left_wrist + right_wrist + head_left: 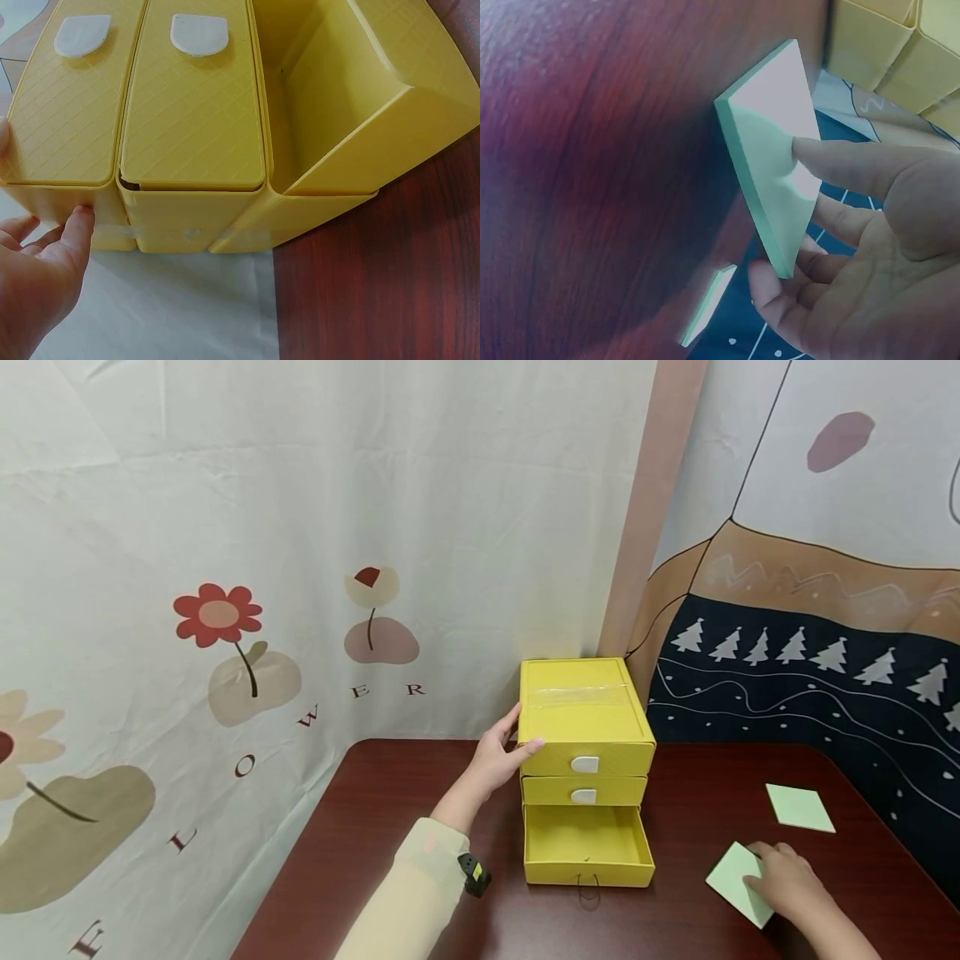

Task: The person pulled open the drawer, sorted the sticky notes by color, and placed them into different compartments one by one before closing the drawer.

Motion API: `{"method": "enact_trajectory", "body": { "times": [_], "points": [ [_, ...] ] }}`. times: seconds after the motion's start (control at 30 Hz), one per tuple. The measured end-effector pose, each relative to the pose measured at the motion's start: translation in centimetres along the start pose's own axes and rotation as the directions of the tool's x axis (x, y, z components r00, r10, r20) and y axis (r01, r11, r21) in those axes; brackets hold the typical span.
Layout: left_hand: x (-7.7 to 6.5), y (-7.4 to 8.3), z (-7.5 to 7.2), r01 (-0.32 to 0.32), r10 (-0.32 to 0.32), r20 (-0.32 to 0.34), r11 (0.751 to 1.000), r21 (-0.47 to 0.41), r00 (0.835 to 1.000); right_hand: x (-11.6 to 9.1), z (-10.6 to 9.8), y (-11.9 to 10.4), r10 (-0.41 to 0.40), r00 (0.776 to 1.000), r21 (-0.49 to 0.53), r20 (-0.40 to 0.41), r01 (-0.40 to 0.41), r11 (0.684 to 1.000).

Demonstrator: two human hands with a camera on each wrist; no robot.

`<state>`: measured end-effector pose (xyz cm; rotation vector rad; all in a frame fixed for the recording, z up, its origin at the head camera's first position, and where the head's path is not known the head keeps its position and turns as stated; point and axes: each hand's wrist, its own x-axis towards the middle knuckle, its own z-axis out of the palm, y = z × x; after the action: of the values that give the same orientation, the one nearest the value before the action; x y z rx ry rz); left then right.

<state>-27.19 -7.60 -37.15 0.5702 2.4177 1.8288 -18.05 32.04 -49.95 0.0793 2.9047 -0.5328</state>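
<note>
A yellow three-drawer box [587,760] stands on the table with its bottom drawer [588,874] pulled out. My left hand [497,756] rests against the box's left side near the top, its thumb reaching over the front corner. In the left wrist view, fingertips [79,219] touch the yellow side wall. My right hand [789,883] pinches a light green square sticky note pad [738,881], thumb on its upper face and fingers underneath. The right wrist view shows this pad [769,150] tilted between thumb and fingers. The upper two drawers, with white tabs, are closed.
A second light green pad [800,807] lies on the dark red wooden table [405,827], beyond my right hand. A thin dark loop [588,887] hangs at the front of the bottom drawer. Printed curtains [465,527] stand behind the table and along its right side.
</note>
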Motion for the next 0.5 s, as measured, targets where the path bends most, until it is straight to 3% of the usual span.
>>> {"method": "enact_trajectory", "body": {
  "times": [0.17,0.5],
  "points": [
    [0.0,0.0,0.0,0.005,-0.005,0.001,1.000,0.006,1.000,-0.1,-0.5,-0.6,-0.011,1.000,0.021,-0.024,0.011,1.000],
    [-0.1,0.0,0.0,0.011,-0.011,0.001,1.000,0.012,1.000,-0.3,-1.5,-1.8,0.002,1.000,0.073,0.012,-0.003,0.997]
  ]
}}
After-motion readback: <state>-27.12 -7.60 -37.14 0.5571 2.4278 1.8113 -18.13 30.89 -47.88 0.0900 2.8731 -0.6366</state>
